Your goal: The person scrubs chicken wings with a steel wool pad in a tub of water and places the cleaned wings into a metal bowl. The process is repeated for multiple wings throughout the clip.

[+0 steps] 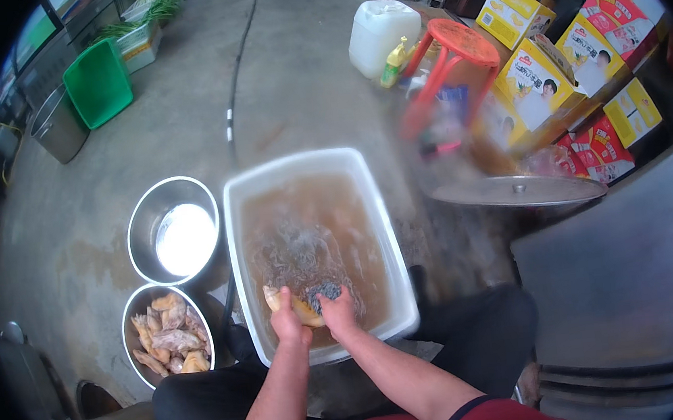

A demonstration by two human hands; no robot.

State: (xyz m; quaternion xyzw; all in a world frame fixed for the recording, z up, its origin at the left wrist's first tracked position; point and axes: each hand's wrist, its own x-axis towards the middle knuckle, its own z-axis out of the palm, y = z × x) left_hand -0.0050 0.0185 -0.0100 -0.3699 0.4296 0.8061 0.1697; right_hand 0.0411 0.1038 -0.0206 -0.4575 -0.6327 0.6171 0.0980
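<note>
A white plastic tub (393, 253) of murky brown water sits between my knees. Over its near end, my left hand (290, 324) grips a yellowish piece of meat (272, 297), which looks like a pig's trotter. My right hand (339, 313) holds a grey steel wool scrubber (324, 297) against or just beside that piece. Ripples spread through the water in front of both hands. To the left, a steel pot (131, 352) contains several similar pale and yellowish pieces (174, 340). Beyond it stands a second steel pot (142, 228) with a shiny bottom.
A black hose (234, 86) runs along the concrete floor past the tub. At right are a red plastic stool (459, 46), a white jerrycan (383, 35), a metal lid (517, 189) and stacked cartons (534, 84). A green basin (97, 87) leans by a metal bucket (61, 127) at far left.
</note>
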